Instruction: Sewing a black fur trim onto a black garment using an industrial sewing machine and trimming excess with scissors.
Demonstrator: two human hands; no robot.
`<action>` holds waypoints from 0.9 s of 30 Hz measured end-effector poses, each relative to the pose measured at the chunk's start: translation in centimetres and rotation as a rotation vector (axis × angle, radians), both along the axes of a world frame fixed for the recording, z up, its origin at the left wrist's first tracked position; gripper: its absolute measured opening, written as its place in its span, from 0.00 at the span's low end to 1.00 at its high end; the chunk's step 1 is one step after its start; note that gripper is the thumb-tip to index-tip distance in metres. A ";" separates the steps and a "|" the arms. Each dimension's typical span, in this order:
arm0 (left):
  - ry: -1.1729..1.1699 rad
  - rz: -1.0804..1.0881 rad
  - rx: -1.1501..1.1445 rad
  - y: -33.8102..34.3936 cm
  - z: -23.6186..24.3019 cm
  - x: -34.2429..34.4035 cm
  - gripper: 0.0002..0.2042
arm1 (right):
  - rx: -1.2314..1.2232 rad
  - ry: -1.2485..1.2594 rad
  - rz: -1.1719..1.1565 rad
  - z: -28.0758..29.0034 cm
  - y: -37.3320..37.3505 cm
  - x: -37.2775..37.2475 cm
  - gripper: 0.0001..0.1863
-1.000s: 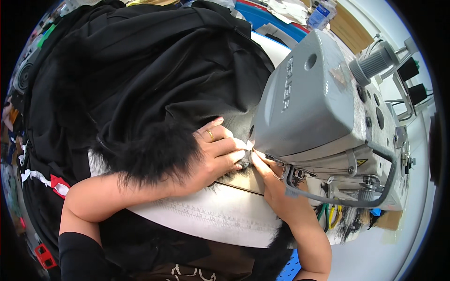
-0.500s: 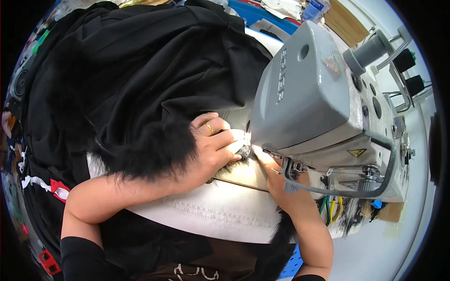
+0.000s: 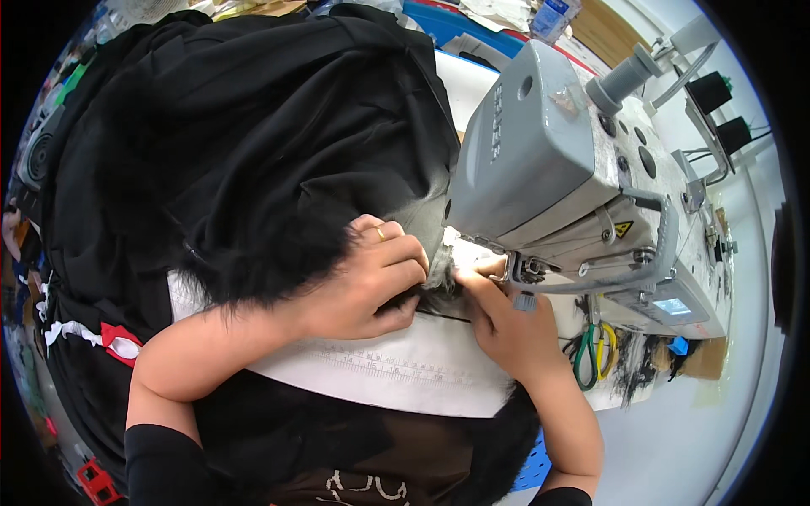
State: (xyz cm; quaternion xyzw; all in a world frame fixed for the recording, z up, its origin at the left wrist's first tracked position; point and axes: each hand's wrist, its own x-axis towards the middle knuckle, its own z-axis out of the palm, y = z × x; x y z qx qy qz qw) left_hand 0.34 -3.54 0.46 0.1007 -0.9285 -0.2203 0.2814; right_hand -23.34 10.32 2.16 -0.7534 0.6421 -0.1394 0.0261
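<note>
A large black garment (image 3: 278, 126) with black fur trim (image 3: 270, 249) lies heaped over the left of the sewing table (image 3: 371, 367). My left hand (image 3: 371, 278), a ring on one finger, is closed on the garment's edge, its fingers curled left of the needle area of the sewing machine (image 3: 519, 152). Between my hands, a greyish, fuzzy seam edge (image 3: 440, 268) shows under the machine's light. My right hand (image 3: 519, 333) reaches below the machine head, index finger stretched against that edge; its other fingers are partly hidden. The needle itself cannot be made out.
Scissors (image 3: 586, 363) with green handles lie right of my right hand, beside yellow-handled ones (image 3: 606, 350) and loose black fur. Black thread spools (image 3: 709, 91) stand behind the machine. A blue bin (image 3: 451, 25) and a plastic bottle (image 3: 553, 18) are at the back.
The view has shifted slightly. My left hand has drawn back a little from the needle area, fingers more curled. My right hand has turned, with its back now showing more below the machine head.
</note>
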 end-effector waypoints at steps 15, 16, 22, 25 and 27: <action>-0.002 0.045 0.277 -1.3 0.1 -1.9 0.10 | -0.100 0.041 -0.201 0.6 5.6 7.4 0.10; -0.065 0.048 0.304 -1.1 0.4 -2.4 0.10 | -0.096 0.036 -0.138 0.2 5.4 8.4 0.09; -0.185 -0.027 0.262 -1.7 1.5 -1.6 0.09 | -0.039 -0.052 -0.171 -0.2 1.0 15.5 0.10; -0.215 -0.059 0.286 -1.5 1.8 -1.7 0.10 | -0.009 0.020 -0.162 0.0 1.3 17.0 0.11; -0.167 -0.036 0.126 -1.2 1.3 -1.6 0.12 | -0.099 -0.119 0.116 0.9 2.2 17.2 0.10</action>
